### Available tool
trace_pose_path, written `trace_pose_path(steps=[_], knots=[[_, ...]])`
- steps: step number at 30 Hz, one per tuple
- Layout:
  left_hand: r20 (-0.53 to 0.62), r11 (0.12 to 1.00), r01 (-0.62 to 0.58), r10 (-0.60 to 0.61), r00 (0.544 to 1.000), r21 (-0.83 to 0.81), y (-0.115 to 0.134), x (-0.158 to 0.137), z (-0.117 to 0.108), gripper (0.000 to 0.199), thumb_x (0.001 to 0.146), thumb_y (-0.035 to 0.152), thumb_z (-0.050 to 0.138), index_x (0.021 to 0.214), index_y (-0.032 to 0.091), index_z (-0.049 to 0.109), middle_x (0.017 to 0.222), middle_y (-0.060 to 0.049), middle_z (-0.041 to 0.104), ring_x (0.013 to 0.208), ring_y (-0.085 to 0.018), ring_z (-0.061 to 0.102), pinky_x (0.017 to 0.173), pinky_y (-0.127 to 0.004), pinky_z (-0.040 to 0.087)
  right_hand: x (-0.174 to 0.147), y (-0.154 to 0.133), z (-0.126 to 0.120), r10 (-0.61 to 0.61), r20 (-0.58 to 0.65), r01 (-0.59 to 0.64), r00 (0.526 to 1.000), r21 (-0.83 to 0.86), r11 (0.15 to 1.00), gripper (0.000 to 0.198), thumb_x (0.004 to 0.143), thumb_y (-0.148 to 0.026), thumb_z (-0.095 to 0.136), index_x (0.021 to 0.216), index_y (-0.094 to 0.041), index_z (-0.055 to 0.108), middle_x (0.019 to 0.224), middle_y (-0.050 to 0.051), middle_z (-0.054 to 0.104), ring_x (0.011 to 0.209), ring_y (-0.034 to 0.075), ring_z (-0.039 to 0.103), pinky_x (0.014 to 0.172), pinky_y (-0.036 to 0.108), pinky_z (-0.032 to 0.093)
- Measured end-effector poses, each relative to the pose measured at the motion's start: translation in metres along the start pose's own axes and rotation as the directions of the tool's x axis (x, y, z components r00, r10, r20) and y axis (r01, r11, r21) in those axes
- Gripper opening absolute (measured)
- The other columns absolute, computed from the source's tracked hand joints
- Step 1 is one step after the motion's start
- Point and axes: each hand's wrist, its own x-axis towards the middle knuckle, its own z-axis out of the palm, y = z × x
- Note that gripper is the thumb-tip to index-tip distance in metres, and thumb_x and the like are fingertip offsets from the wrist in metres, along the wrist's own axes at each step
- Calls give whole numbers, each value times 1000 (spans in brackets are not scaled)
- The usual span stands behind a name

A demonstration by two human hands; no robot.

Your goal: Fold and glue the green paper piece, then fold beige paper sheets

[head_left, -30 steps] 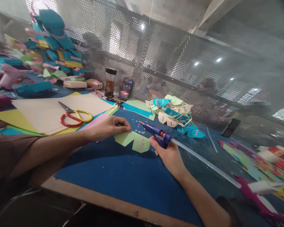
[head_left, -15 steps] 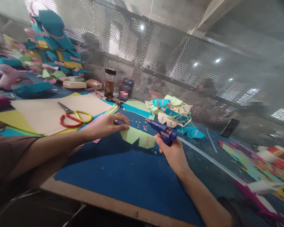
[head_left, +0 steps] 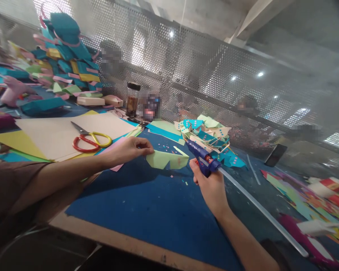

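My left hand [head_left: 135, 148] pinches the left end of a light green paper cutout [head_left: 166, 160], which has a notch in its lower edge and a folded strip at its right end. My right hand [head_left: 207, 182] is closed round the handle of a blue hot glue gun [head_left: 201, 153], its nozzle pointing up and left, just right of the cutout and apart from it. A long clear glue stick [head_left: 262, 210] juts from the back of the gun. Tiny paper bits [head_left: 169, 147] lie on the blue table [head_left: 141, 203] behind the cutout.
Scissors [head_left: 92, 140] with red and yellow handles lie on paper sheets [head_left: 51, 130] at left. Behind the gun is a heap of folded paper pieces [head_left: 207, 131]. A jar [head_left: 132, 99] stands at the back; a phone [head_left: 276, 155] leans at right. Perforated metal panels [head_left: 164, 64] close off the back.
The glue gun has moved right and slightly down, away from the paper cutout. A folded strip now stands up at the cutout's right end. My left hand keeps its pinch.
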Motion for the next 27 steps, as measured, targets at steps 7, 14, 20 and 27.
trace_pose_path(steps=[7, 14, 20, 27], knots=[[18, 992, 22, -20, 1000, -124, -3, 0, 1, 26, 85, 44, 66, 86, 18, 68, 82, -3, 69, 77, -17, 61, 70, -28, 45, -17, -9, 8, -83, 221, 98, 972, -59, 993, 38, 89, -56, 60, 84, -19, 67, 55, -1, 58, 47, 13, 54, 48, 25, 43], [3, 994, 25, -24, 1000, -103, 3, -1, 2, 26, 83, 44, 67, 82, 18, 68, 75, -1, 65, 72, -15, 56, 64, -26, 41, -20, -9, 12, -210, 295, 253, 932, -115, 961, 31, 93, -48, 57, 78, -21, 56, 68, -1, 59, 59, 13, 54, 54, 23, 40], [-7, 996, 22, -22, 1000, -92, 10, -3, 2, 25, 82, 44, 66, 80, 18, 67, 73, -1, 64, 70, -15, 54, 63, -26, 40, -19, -4, 13, -285, 307, 339, 908, -138, 931, 26, 93, -44, 57, 81, -21, 57, 79, 1, 63, 64, 14, 56, 56, 23, 38], [8, 994, 46, -46, 999, -97, 12, -5, 2, 27, 84, 45, 65, 81, 18, 68, 77, -2, 65, 73, -15, 55, 65, -27, 39, -19, -2, 13, -293, 329, 367, 898, -190, 911, 16, 93, -33, 55, 85, -21, 57, 81, 1, 63, 66, 15, 58, 60, 24, 39]])
